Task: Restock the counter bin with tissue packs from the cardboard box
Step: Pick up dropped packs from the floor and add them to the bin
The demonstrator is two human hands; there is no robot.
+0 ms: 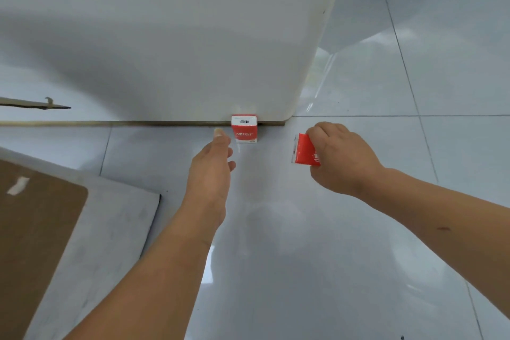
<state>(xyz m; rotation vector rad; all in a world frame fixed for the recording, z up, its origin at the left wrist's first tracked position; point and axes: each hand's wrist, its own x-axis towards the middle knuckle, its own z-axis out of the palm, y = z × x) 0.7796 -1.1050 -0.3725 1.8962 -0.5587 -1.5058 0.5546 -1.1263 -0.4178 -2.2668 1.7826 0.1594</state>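
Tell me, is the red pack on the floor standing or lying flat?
Standing. The pack rests on its narrow end on the floor, by the white counter's base, printed face toward the camera.

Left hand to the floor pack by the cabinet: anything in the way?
Nothing visible. The left hand is open just left of the standing tissue pack, only bare floor between them. The pack backs onto the white cabinet. The right hand holds a second pack to the right.
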